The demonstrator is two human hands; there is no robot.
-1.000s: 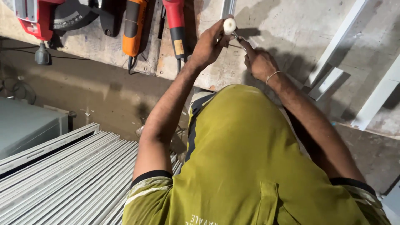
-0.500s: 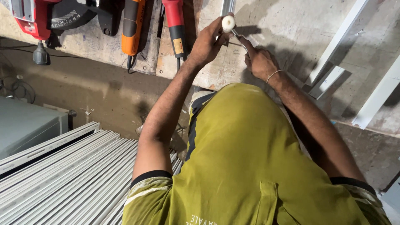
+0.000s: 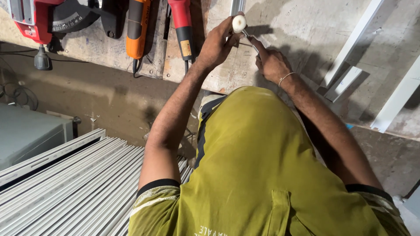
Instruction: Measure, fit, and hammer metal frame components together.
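Note:
Over a worn wooden bench (image 3: pixel 227 74), my left hand (image 3: pixel 216 43) grips a small white round piece (image 3: pixel 239 22), pinched between thumb and fingers. My right hand (image 3: pixel 271 63), with a thin bracelet at the wrist, is closed on a thin metal tool (image 3: pixel 250 39) whose tip reaches up to the white piece. The two hands are close together. A metal profile (image 3: pixel 236 6) lies just beyond them. My olive-green shirt fills the lower part of the view.
On the bench lie a red saw machine (image 3: pixel 35 17), an orange power tool (image 3: pixel 138 26) and a red-handled tool (image 3: pixel 183 26). White profiles (image 3: pixel 354 48) lie at right. A stack of pale metal profiles (image 3: pixel 65 183) and a grey box (image 3: pixel 26 131) sit lower left.
Both hands stay together at the white piece, with only small shifts of the fingers and the tool. The view has moved slightly.

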